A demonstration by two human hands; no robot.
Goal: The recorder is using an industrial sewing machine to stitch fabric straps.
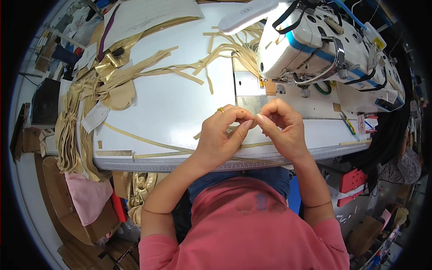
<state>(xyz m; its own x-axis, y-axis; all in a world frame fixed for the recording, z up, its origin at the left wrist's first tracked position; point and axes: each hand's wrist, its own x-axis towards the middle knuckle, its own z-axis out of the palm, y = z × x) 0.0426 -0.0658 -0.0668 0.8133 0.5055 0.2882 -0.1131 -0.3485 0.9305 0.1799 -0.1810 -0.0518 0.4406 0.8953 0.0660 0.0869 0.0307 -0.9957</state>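
Observation:
My left hand (221, 135), with a ring on one finger, is closed in a pinch above the front of the white table (166, 105). Its thumb and fingertips meet those of my right hand (283, 128), which is pinched too. Whatever lies between the fingertips is too small to make out. Beneath the hands, a narrow tan strip (150, 140) runs along the table's front and passes partly out of sight behind them. Just beyond the fingertips is the metal plate (250, 104) of a white sewing machine (288, 47).
Long bundles of tan fabric strips (135, 72) spread across the table's left and back, some hanging over the left edge. A measuring scale (135, 164) lines the front edge. Green-handled thread snips (349, 124) lie at right. Papers (150, 15) sit at the back left.

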